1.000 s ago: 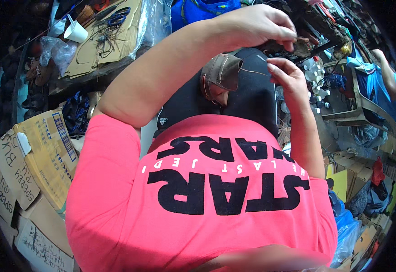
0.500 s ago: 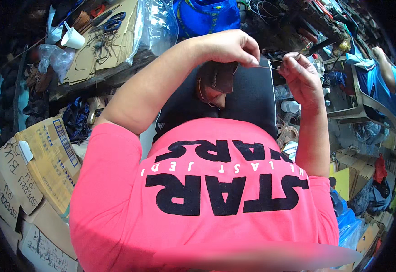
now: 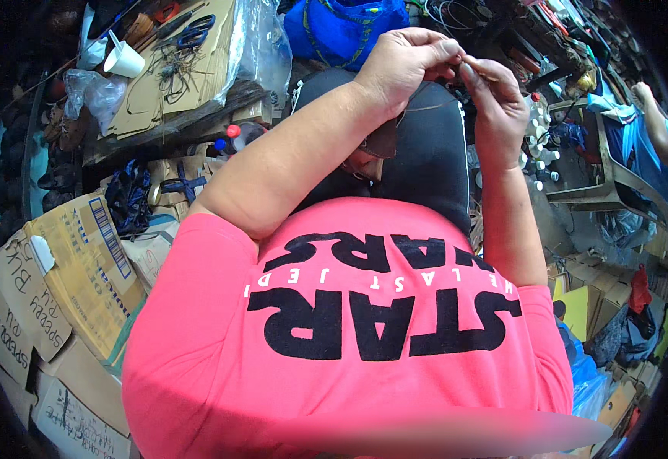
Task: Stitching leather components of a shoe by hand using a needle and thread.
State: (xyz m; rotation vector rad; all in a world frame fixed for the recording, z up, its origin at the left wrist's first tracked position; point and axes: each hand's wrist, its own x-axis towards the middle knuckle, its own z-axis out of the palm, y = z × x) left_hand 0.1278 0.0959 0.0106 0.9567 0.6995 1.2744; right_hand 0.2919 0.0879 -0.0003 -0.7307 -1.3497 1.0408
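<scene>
Fingers of the left hand and the right hand meet near the top middle of the frame, pinched together on something very thin and small, maybe a thread or a needle; it is too tiny to tell. A thin thread seems to run from the pinch down toward a brown leather piece, which lies just below the left hand on the person's dark lap. The big pink shirt with black letters fills the lower half of the frame. At the upper left, a cluttered tabletop carries flat cardboard, a white paper cup and blue-handled scissors. A blue bag sits at the top middle, just behind the hands. Cardboard boxes stand at the left edge. Another person in a blue top is at the far right.
</scene>
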